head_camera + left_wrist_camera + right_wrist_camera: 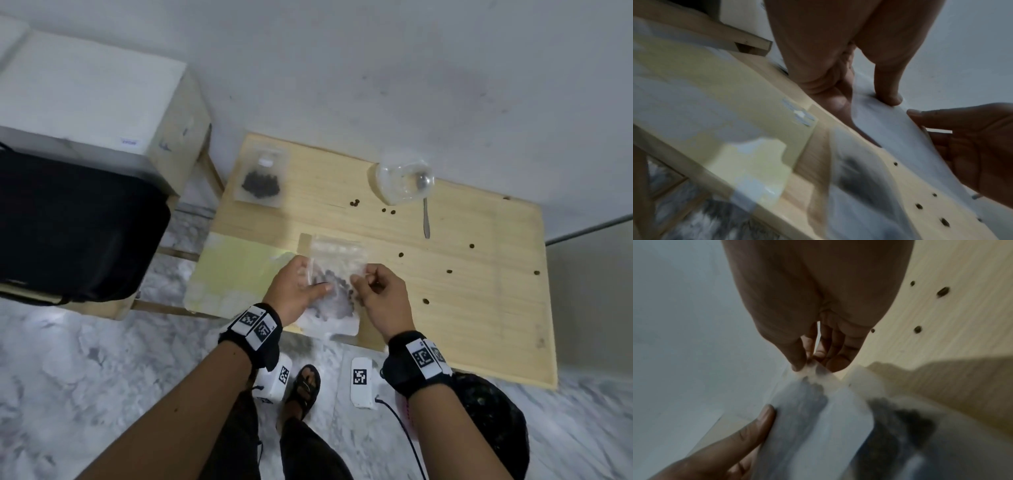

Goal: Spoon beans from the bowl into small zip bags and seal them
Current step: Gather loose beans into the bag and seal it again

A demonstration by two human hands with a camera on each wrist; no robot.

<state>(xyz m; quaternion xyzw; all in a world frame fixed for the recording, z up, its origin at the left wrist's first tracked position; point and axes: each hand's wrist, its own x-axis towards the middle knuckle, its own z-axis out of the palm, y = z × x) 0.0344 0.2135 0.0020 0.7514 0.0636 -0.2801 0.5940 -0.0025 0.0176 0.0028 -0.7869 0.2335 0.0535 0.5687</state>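
Observation:
A clear small zip bag (337,251) with dark beans (337,289) in its lower half is held over the near edge of the wooden table (479,308). My left hand (313,275) grips the bag's left side, thumb on top. My right hand (361,275) pinches its right edge between thumb and forefinger, as the right wrist view shows (807,365). In the left wrist view the bag (894,129) stretches between my left hand (863,100) and the right one. A clear bowl (404,180) with a metal spoon (425,219) leaning in it stands at the table's far side.
Another bag of beans (261,180) lies at the table's far left corner. Loose beans (355,203) are scattered over the table's right half. A white box (85,99) and a black case (68,226) stand to the left. The wall runs right behind the table.

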